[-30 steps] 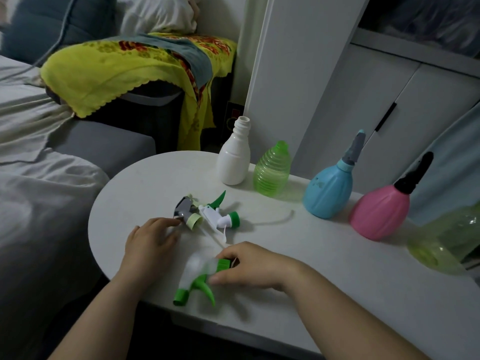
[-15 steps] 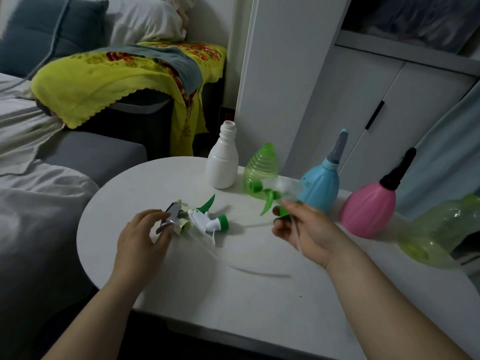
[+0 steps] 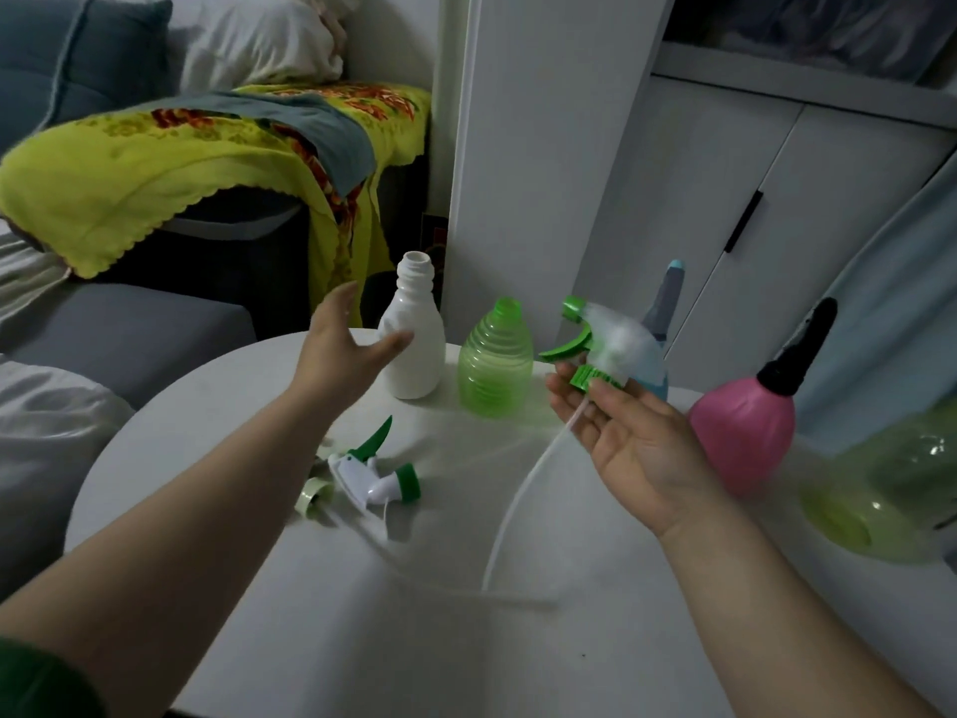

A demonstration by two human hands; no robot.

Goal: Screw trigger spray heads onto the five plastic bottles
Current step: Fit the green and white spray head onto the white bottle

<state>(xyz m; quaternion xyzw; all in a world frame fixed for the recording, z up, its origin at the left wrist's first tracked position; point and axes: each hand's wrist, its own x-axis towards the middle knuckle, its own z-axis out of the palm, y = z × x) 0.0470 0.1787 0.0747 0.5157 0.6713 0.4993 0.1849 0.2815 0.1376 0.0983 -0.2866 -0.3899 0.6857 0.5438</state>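
My right hand [image 3: 629, 448] holds a clear and green trigger spray head [image 3: 595, 344] by its green collar, its thin dip tube [image 3: 523, 489] trailing down to the table. My left hand [image 3: 342, 349] is open with fingers spread, just left of the white bottle [image 3: 414, 334], whose neck is uncapped. Beside it stands the ribbed green bottle [image 3: 494, 365], also uncapped. The blue bottle [image 3: 657, 323] and pink bottle [image 3: 743, 432] carry cone nozzles. A yellow-green bottle [image 3: 896, 500] lies at the right. A white and green spray head [image 3: 375, 471] and a pale-collared one [image 3: 310, 497] lie on the table.
The round white table [image 3: 362, 614] has its rim close to a grey sofa [image 3: 129, 334] on the left. A yellow cloth [image 3: 155, 173] drapes a stand behind. White cabinet doors [image 3: 725, 199] rise behind the bottles.
My left hand left the spray heads on the table and rose toward the white bottle. My right hand lifted the clear and green spray head higher, near the green bottle.
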